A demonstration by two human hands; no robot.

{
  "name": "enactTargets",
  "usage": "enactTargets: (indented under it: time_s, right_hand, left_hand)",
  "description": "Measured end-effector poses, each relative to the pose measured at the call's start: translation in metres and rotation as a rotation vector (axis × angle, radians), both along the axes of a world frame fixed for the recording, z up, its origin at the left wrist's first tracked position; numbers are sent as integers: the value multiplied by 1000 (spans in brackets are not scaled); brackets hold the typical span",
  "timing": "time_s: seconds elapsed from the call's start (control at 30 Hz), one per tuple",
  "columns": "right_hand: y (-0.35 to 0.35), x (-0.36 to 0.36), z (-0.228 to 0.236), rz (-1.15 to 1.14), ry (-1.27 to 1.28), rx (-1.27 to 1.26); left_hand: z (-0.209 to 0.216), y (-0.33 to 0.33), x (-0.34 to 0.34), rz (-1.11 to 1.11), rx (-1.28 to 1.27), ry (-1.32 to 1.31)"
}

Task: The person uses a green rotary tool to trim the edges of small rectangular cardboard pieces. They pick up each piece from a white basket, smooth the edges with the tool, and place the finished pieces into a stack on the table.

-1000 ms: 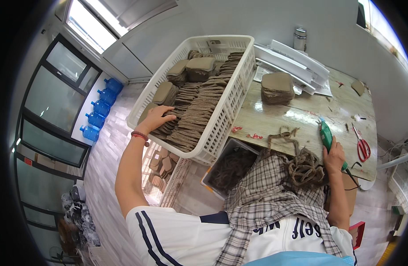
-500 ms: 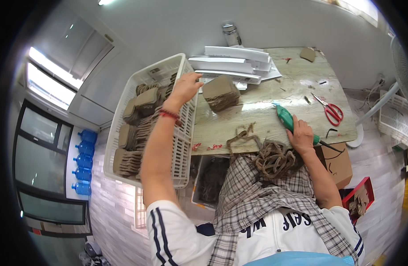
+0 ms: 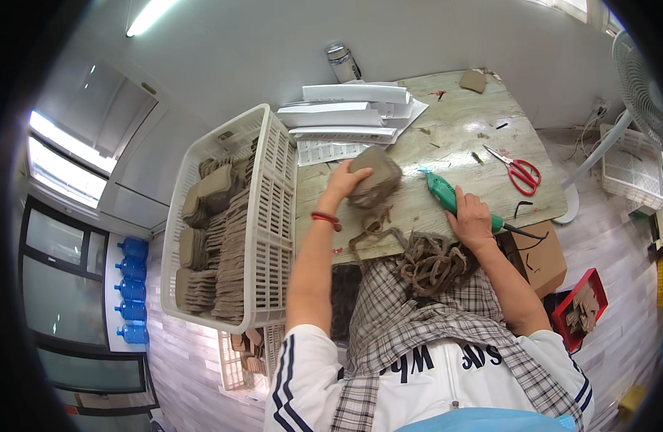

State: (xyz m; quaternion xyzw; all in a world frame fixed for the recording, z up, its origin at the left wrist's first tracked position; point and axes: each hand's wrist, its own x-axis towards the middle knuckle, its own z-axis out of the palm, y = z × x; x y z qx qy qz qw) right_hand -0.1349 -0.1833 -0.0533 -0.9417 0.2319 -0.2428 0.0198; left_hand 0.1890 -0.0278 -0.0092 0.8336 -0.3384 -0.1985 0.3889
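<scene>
My left hand (image 3: 342, 183) grips the left side of a stack of brown rounded-square pads (image 3: 375, 177), its thumb lying over the top. The stack is slightly blurred, and I cannot tell whether it is lifted off the table. Around a green corded hand tool (image 3: 441, 191) my right hand (image 3: 472, 217) is closed, the tool's tip pointing away to the left on the tabletop. A tangle of brown trimmed strips (image 3: 431, 263) lies in my lap by the table's near edge. One loose strip (image 3: 380, 241) hangs over that edge.
Many more brown pads (image 3: 227, 245) fill a white plastic crate (image 3: 274, 209) at the left. White papers (image 3: 346, 115) and a flask (image 3: 343, 63) are at the back. Red-handled scissors (image 3: 524, 176) and a single pad (image 3: 472, 81) lie to the right. A fan (image 3: 641, 93) stands beyond the table.
My left hand has come from above the crate's edge to the pad stack and taken hold of it. The stack has shifted nearer and to the right. My right hand stays on the tool.
</scene>
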Motion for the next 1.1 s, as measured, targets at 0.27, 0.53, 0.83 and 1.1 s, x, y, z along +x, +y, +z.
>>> enactTargets:
  time_s: [0.27,0.53,0.83,1.1]
  right_hand:
    - [-26,-12,5,14,63,251]
    - [-17,-62,17,-159,-57,847]
    - [46,-92,82,-6,-377,1271]
    - [72,-93,98,34,-394,1276]
  left_hand:
    - [-2,-26,-91,56,-228,-136]
    - [17,-23,-106,103,-436,-648]
    - [41,-6,-160,380,-1135,711]
    - [37,-22,-206,375,-1387,993]
